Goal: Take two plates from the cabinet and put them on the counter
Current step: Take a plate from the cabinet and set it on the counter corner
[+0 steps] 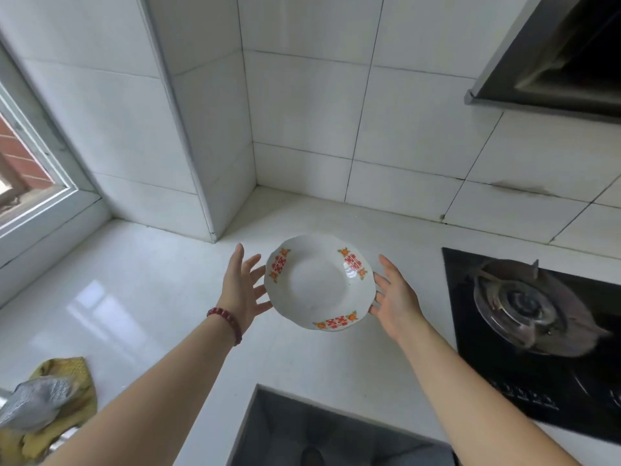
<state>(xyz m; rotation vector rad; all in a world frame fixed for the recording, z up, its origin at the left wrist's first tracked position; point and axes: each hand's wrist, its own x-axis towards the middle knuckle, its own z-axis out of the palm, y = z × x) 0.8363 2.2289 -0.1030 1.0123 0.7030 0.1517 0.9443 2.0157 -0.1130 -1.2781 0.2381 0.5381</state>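
A white plate (pixel 319 280) with red and orange patterns on its rim sits low over the white counter (pixel 141 297), near the tiled corner. I cannot tell whether a second plate lies under it. My left hand (pixel 243 287) is at its left rim, fingers spread, fingertips touching the edge, thumb raised clear. My right hand (pixel 396 297) mirrors it at the right rim, with its lower fingertips tucked just under the edge. Neither thumb presses on the plate. The cabinet is out of view.
A black gas hob with a burner (pixel 524 307) lies to the right, under a range hood (pixel 554 52). A dark sink (pixel 319 435) is at the front edge. A yellow and grey cloth (pixel 50 398) lies at the front left. A window (pixel 30 169) is on the left.
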